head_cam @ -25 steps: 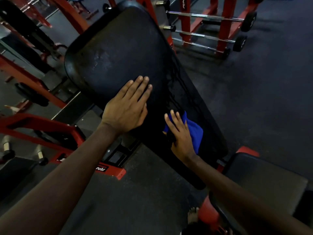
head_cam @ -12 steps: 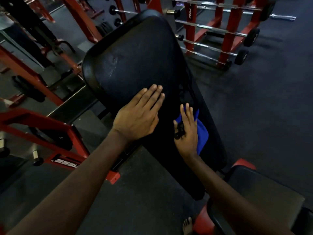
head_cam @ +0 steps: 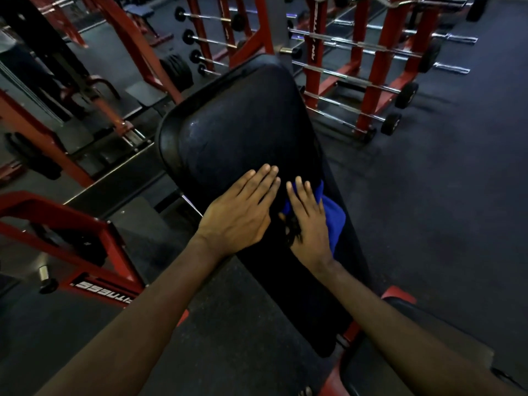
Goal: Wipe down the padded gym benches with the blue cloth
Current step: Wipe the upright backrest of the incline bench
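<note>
Pressing the blue cloth [head_cam: 335, 221] flat under straight fingers, the right hand [head_cam: 310, 224] wipes mid-pad on the inclined bench [head_cam: 243, 130], the left hand [head_cam: 241, 214] spread flat alongside. The upper pad looks due next, calling for a longer reach. A dark object [head_cam: 293, 234] at the right thumb is unreadable; most of the cloth is hidden.

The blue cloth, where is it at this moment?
In the head view, the blue cloth lies right of centre on the black padded bench back, flat under the right hand, beside the left hand.
</note>
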`<action>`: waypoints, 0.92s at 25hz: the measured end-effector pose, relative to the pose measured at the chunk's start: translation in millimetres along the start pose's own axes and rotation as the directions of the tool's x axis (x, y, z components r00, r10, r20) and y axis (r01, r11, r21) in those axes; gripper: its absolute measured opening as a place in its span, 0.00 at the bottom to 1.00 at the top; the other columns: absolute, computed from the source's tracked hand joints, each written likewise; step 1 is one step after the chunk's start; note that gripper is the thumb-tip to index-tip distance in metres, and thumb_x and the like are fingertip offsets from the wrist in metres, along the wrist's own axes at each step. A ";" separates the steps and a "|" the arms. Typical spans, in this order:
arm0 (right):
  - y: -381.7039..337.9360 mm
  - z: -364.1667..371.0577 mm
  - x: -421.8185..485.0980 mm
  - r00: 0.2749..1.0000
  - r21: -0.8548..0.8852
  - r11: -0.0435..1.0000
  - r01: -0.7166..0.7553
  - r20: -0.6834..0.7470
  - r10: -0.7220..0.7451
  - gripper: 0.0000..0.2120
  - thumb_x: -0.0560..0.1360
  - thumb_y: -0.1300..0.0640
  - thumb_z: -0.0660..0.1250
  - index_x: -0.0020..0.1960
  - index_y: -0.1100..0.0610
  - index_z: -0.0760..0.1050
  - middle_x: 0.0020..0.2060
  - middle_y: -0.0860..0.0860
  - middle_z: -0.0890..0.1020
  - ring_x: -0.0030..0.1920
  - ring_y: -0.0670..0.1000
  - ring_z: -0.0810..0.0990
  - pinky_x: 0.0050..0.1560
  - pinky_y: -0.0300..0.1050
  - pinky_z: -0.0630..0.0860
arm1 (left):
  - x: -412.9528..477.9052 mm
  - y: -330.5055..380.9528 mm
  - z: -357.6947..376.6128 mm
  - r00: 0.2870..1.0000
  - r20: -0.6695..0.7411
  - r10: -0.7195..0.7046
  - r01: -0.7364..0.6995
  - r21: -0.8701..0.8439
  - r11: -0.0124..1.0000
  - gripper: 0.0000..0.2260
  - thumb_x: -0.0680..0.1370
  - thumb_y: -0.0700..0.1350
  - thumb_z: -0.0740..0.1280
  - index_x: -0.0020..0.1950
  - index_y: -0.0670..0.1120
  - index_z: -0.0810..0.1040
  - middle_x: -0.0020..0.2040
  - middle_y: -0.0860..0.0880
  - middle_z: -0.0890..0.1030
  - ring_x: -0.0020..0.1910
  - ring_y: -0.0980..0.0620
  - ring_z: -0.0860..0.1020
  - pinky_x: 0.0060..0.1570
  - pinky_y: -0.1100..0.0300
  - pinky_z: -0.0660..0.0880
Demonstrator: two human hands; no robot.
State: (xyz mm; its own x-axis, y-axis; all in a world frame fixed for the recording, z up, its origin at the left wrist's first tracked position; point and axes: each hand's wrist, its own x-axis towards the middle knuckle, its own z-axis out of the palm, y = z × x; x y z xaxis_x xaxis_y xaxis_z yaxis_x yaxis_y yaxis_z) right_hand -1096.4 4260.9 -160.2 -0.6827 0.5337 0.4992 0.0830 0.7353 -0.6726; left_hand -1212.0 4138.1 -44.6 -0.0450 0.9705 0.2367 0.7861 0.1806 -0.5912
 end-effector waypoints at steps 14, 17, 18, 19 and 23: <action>-40.6 -16.3 26.8 0.942 -0.053 0.950 0.307 0.159 -0.296 0.51 0.65 0.67 0.72 0.81 0.48 0.54 0.82 0.46 0.53 0.81 0.50 0.49 0.80 0.59 0.46 | -29.3 -67.5 -49.9 0.939 -0.010 -0.345 0.344 -0.028 0.938 0.30 0.84 0.53 0.54 0.82 0.40 0.50 0.82 0.41 0.50 0.82 0.44 0.48 0.80 0.47 0.49; -57.2 -21.2 65.9 0.976 0.025 0.978 0.209 0.052 -0.210 0.44 0.70 0.68 0.70 0.81 0.50 0.57 0.81 0.47 0.56 0.81 0.50 0.50 0.79 0.61 0.49 | -38.3 -75.7 -53.6 0.931 0.009 -0.365 0.365 -0.046 0.930 0.32 0.84 0.57 0.54 0.82 0.40 0.49 0.82 0.41 0.49 0.82 0.45 0.47 0.80 0.47 0.49; -68.3 -23.3 84.6 0.987 0.052 0.985 0.163 -0.019 -0.162 0.38 0.74 0.65 0.69 0.81 0.51 0.59 0.81 0.48 0.58 0.81 0.49 0.51 0.79 0.62 0.50 | -41.9 -78.2 -54.4 0.928 0.012 -0.373 0.373 -0.062 0.926 0.33 0.84 0.58 0.54 0.82 0.40 0.48 0.82 0.42 0.47 0.82 0.46 0.46 0.80 0.47 0.49; -78.4 -23.9 101.0 0.989 0.065 0.990 0.128 -0.080 -0.122 0.34 0.78 0.61 0.67 0.80 0.51 0.60 0.80 0.48 0.59 0.81 0.49 0.52 0.79 0.63 0.52 | -45.2 -79.8 -54.7 0.928 0.020 -0.373 0.374 -0.081 0.924 0.34 0.84 0.58 0.54 0.82 0.40 0.47 0.82 0.42 0.46 0.82 0.46 0.45 0.80 0.47 0.48; -95.8 -19.8 97.9 0.981 0.034 0.982 0.186 -0.061 -0.184 0.35 0.77 0.60 0.68 0.81 0.51 0.59 0.81 0.49 0.57 0.81 0.50 0.51 0.79 0.62 0.50 | -49.0 -83.6 -52.4 0.933 0.060 -0.355 0.360 -0.198 0.912 0.34 0.84 0.56 0.54 0.82 0.41 0.44 0.82 0.42 0.43 0.82 0.46 0.41 0.80 0.48 0.45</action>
State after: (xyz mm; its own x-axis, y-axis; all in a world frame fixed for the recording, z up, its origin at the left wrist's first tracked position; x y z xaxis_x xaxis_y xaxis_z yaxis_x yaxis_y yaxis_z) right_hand -1156.8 4251.0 -36.0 -0.6411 0.4137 0.6464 -0.0703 0.8071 -0.5863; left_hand -1243.2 4067.1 33.6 -0.3581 0.8507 0.3848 0.8224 0.4825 -0.3013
